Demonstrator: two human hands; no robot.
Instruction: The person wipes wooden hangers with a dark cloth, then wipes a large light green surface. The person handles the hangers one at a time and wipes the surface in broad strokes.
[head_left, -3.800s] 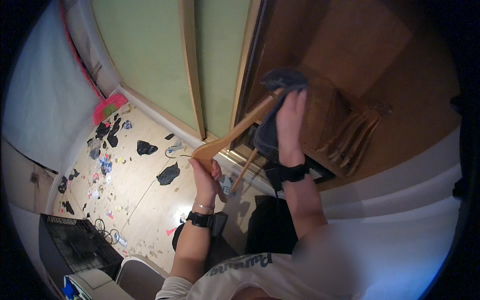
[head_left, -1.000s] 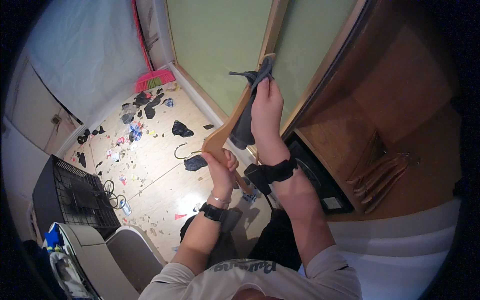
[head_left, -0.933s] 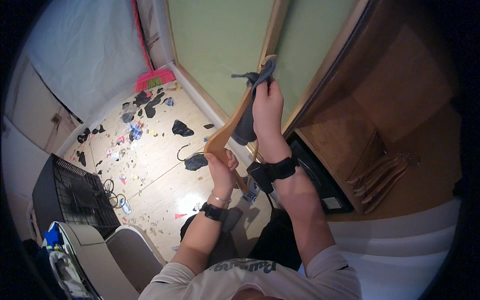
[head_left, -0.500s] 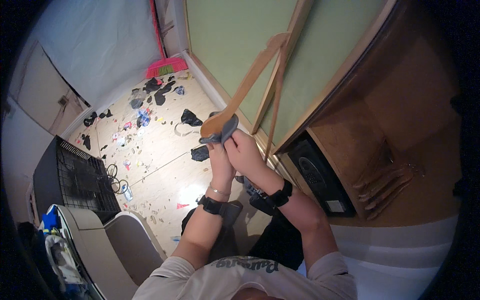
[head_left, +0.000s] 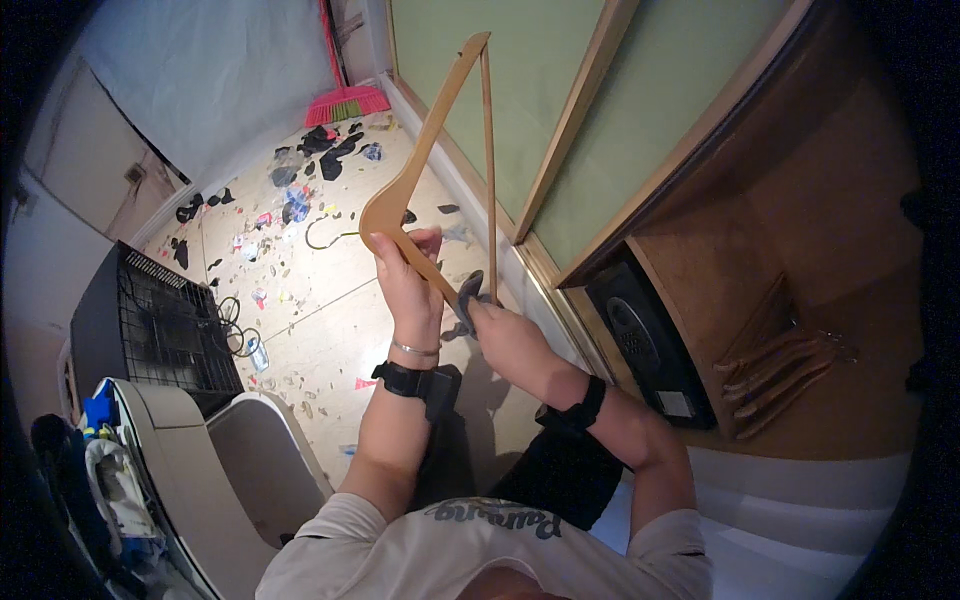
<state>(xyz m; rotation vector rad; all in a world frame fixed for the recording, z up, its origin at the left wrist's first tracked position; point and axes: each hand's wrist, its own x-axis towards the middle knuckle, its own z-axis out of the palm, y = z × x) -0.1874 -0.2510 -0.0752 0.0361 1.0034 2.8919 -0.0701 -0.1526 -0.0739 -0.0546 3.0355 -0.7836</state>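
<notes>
Left hand [head_left: 405, 275] closes around the neck of a wooden hanger [head_left: 432, 150], just where the shoulders meet, holding it raised in front of the body with one arm pointing up toward the green wall panels [head_left: 520, 90] and the metal hook [head_left: 325, 235] jutting out to the left. Right hand [head_left: 510, 335] pinches a dark grey cloth [head_left: 468, 298] against the lower arm of the hanger, near the left hand's fingers; the cloth is bunched small, mostly hidden in the grip. The work in hand reads as wiping the hanger down. To do it well, the left grip likely needs to stay firm at the neck so the frame does not twist while the cloth runs along the wood; wrapping the cloth round the arm, rather than dabbing one face, would cover both sides in one pass. The thin crossbar [head_left: 489, 170] probably wants a lighter squeeze, being slender. Turning the hanger by the wrist would bring the far arm within reach without changing hands. Around the person: a tiled floor [head_left: 300, 300] strewn with dark scraps and bits of litter, a pink broom [head_left: 345, 100] by the wall, a black wire crate [head_left: 160, 320] to the left, and more wooden hangers [head_left: 785, 365] lying in the open wardrobe beside a dark safe [head_left: 650, 345].
</notes>
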